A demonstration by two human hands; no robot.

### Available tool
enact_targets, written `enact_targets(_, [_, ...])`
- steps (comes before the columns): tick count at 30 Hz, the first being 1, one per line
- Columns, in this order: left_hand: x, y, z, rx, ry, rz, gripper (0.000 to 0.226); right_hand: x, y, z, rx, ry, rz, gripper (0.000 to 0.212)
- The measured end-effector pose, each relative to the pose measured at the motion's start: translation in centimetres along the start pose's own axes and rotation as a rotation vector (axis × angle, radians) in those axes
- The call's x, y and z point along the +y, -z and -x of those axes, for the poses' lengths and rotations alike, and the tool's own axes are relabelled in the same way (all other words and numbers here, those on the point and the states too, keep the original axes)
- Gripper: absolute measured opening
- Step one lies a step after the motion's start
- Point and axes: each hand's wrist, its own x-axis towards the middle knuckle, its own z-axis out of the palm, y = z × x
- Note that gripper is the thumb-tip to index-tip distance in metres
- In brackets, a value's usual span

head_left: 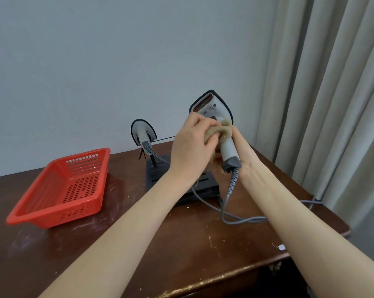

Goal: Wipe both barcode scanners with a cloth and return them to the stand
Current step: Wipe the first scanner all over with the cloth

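Here, above the scuffed dark-brown wooden table, the right hand is clamped round the grip of a grey, black-edged corded barcode scanner, holding it upright with its head tilted toward the wall. The left hand is closed on a crumpled tan cloth, pressing it against the scanner's neck. Behind — just left of the hands — a second grey scanner sits on the black slotted stand. A red perforated plastic basket lies well apart, to the left.
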Motion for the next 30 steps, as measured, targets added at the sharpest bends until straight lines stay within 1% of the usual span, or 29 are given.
enact_targets(2, [-0.1,-0.5,0.5,-0.033,-0.005,-0.003,0.016,0.2,-0.5,0.2,-0.06,0.042,-0.056,0.035])
enact_targets(5, [-0.4,-0.5,1.4,-0.093,0.016,0.07,0.016,-0.2,-0.1,0.4,-0.025,0.093,0.044,0.039])
enact_targets(9, [-0.3,0.5,2.2,-0.287,-0.027,0.17,0.014,-0.4,0.9,0.5,0.027,0.067,0.103,0.037])
enact_targets(10, [-0.4,0.7,2.1,-0.306,-0.043,0.165,0.014,-0.3,1.0,0.4,0.03,0.064,0.12,0.037])
enact_targets(11, [-0.5,0.9,1.8,-0.29,-0.052,0.152,0.014,-0.3,1.0,0.3,0.032,0.063,0.122,0.038])
enact_targets(12, [-0.6,1.1,1.4,-0.238,-0.051,0.14,0.013,-0.3,1.0,0.1,0.037,0.069,0.126,0.038])
enact_targets(14, [-0.6,1.3,0.5,-0.097,-0.017,0.116,0.015,-0.2,0.8,-0.4,0.083,0.098,0.167,0.035])
enact_targets(15, [-0.4,1.2,0.1,-0.057,0.004,0.093,0.016,-0.1,0.5,-0.6,0.103,0.107,0.197,0.034])
enact_targets(16, [-0.2,1.1,-0.1,-0.049,0.02,0.064,0.017,-0.1,0.2,-0.7,0.114,0.114,0.211,0.032])
enact_targets(18, [0.0,0.6,0.0,-0.09,0.017,0.037,0.018,0.0,-0.2,-0.6,0.093,0.122,0.162,0.03])
enact_targets(19, [0.0,0.5,0.2,-0.116,0.006,0.048,0.018,0.1,-0.5,-0.3,0.068,0.119,0.13,0.035])
enact_targets(21, [0.0,0.5,0.7,-0.167,-0.017,0.072,0.018,0.0,-0.9,0.3,0.041,0.091,0.148,0.056])
enact_targets(23, [0.2,0.8,1.1,-0.247,-0.028,0.074,0.018,-0.2,-0.8,0.7,0.053,0.061,0.189,0.063])
enact_targets(25, [0.3,1.2,1.4,-0.362,-0.013,0.11,0.018,-0.1,-0.5,0.9,0.071,0.072,0.219,0.062])
enact_targets(27, [0.1,2.1,1.3,-0.462,0.036,0.224,0.017,-0.1,-0.2,0.7,0.105,0.079,0.234,0.054])
enact_targets(28, [0.0,2.6,1.2,-0.485,0.056,0.28,0.017,0.0,-0.3,0.6,0.125,0.088,0.239,0.048])
enact_targets(30, [-0.3,3.2,0.9,-0.458,0.059,0.322,0.019,-0.3,-0.2,0.2,0.171,0.108,0.259,0.042])
